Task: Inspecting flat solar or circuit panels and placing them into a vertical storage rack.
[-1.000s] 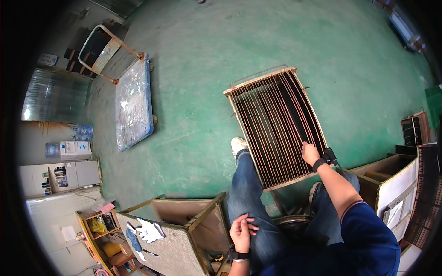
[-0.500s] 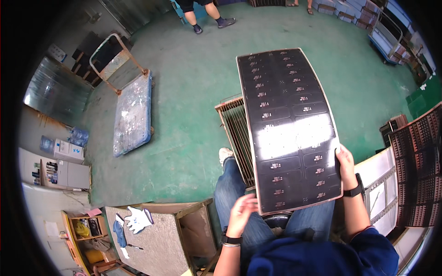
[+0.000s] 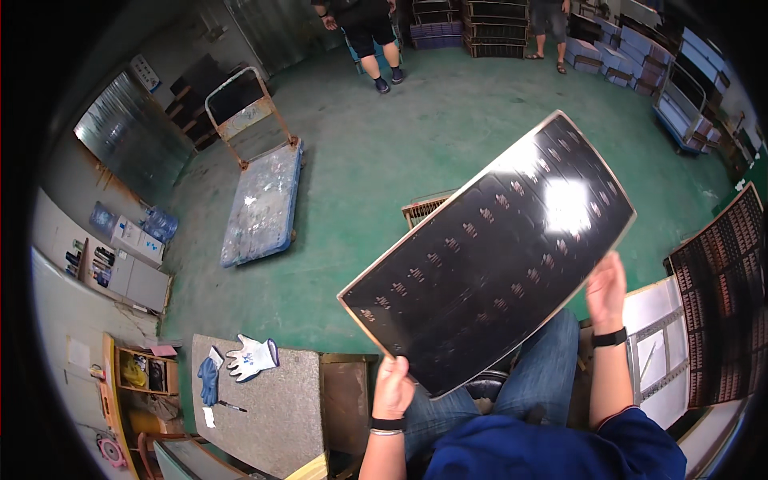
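Note:
A large glossy black sheet, with pale edges and rows of small printed marks, is held slanted in front of me above my lap. Bright glare covers part of its upper right. My left hand pinches its lower left corner, thumb on the near face. At the lower right edge, my right hand is raised with its fingertips against the sheet; some of its fingers are partly hidden. Behind the sheet a slatted rack shows only at its top end.
A grey table at my left bears a white glove, a blue glove and a pen. More dark printed sheets stand at my right. A blue platform trolley is ahead left. Two people stand at the back.
The sheet has swung from nearly upright to a diagonal slant, its top now toward the right. My left hand has moved down and left onto a corner. The view has tilted up a little.

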